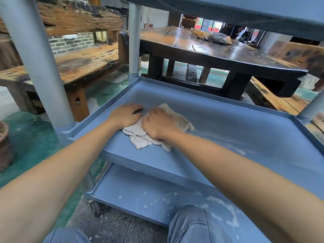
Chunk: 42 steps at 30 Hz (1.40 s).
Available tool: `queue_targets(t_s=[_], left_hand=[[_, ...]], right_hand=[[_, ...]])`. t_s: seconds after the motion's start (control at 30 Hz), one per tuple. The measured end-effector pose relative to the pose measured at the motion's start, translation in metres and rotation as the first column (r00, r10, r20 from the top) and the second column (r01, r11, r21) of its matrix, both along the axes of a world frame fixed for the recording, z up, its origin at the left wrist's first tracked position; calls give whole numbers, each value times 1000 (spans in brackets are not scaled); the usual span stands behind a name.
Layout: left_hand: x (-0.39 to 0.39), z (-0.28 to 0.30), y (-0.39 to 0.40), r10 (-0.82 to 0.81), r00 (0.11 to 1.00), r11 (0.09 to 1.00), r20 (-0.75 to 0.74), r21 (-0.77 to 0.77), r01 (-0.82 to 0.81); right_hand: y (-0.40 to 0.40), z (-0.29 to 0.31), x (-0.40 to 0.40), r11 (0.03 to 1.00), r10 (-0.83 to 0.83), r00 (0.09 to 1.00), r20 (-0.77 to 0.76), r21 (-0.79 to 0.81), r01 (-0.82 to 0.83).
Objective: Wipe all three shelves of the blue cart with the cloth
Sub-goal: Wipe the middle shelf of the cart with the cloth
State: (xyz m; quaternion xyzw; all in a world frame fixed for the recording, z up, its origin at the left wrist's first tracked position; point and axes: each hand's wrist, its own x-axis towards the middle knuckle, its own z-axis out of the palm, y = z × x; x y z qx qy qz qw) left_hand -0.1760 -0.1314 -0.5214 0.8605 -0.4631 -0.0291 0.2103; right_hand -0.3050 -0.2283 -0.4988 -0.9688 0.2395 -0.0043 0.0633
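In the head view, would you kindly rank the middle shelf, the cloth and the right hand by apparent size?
1. middle shelf
2. cloth, partly covered by both hands
3. right hand, though it looks close to the cloth's visible part.

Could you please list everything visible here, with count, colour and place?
cart shelves: three, blue; top overhead, middle under the hands, bottom below with white smears.
cloth: one, off-white, on the middle shelf's left half.
cart posts: grey, at the corners.
table: one, dark wood, beyond the cart.
benches: two, worn wood, left and right.
left hand: pressing the cloth's left edge.
right hand: on the cloth.
knees: blue jeans, bottom.
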Motion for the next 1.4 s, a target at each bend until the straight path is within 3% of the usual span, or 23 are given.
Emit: queue_targets(t_s=[0.1,0.2,0.53,0.77,1.2,1.33,1.4], left_hand=[[10,-2,0,-11,1000,996,19,87,10],[15,-7,-2,-39,998,992,50,126,32],[16,-12,-4,4,998,985,66,173,-15],[17,-8,-1,4,997,971,80,240,-23],[13,-4,1,18,999,974,36,227,-26],[-23,5,-21,84,984,983,158,146,-108],[-63,11,-46,28,985,997,172,71,-40]], right_hand=[[29,-5,27,925,-310,951,10,235,299],[32,-12,34,886,-419,905,73,253,389],[8,-18,-10,978,-155,985,79,154,142],[-26,-23,-58,989,-49,997,64,140,39],[-108,-22,-175,985,-158,987,30,70,156],[-108,-24,-178,990,-127,991,34,73,124],[-109,-24,-178,991,-116,992,48,72,112]])
